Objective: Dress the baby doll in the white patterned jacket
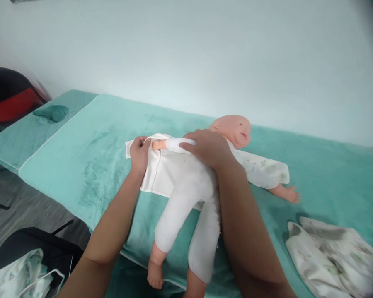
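Note:
A baby doll (pixel 186 194) with a bare head (pixel 234 129) lies on its back on a teal-covered bed (pixel 90 140), its legs toward me. It wears a white body suit and lies on an open white jacket (pixel 157 176). My left hand (pixel 139 154) pinches the jacket's left sleeve at its cuff, next to the doll's small hand (pixel 158 144). My right hand (pixel 207 145) is closed round the doll's white-sleeved arm (pixel 177 145). The doll's other arm, in a patterned sleeve (pixel 267 171), stretches out to the right.
A crumpled patterned cloth (pixel 332 254) lies on the bed at the right. A small teal pillow (pixel 51 113) sits at the far left, by a black and red chair (pixel 9 97). A dark bag with patterned fabric (pixel 21 271) is on the floor at lower left. A white wall runs behind the bed.

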Demonstrator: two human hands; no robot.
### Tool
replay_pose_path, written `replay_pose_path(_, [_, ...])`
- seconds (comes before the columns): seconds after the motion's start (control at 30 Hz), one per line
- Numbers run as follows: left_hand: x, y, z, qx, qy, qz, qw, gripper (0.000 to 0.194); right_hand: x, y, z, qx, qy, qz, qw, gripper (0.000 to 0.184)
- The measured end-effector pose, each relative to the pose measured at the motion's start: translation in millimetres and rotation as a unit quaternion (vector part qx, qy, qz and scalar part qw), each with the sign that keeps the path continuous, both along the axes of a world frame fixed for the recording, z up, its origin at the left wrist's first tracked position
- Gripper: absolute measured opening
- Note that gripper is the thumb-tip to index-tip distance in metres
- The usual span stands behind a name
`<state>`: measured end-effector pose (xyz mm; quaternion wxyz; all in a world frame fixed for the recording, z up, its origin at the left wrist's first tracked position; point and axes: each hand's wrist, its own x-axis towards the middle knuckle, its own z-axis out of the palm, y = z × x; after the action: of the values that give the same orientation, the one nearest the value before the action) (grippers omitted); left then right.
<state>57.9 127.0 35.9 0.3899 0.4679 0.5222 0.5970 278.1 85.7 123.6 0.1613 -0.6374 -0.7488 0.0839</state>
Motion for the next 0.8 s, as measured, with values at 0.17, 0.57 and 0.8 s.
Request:
replay_pose_path(0.17, [20.7,-19.7,0.8,0.112,0.223,-0.133,0.959,0.017,-10.1,4.3,-13.3,0.049,-0.079,0.052,0.994,0.029])
replay_pose_path(0.57, [24.5,-21.4,-3.2,0.085,0.288,-0.015,0.954,0.014,14.3,-22.4,-12.7,0.214,0.137,-0.15,0.956,0.024])
replay_pose_path(0.8, [24.0,-19.3,-7.0,0.091,0.324,-0.073,0.939,0.008,56.8,-74.6,-44.1,0.01,0.093,-0.39,0.916,0.051])
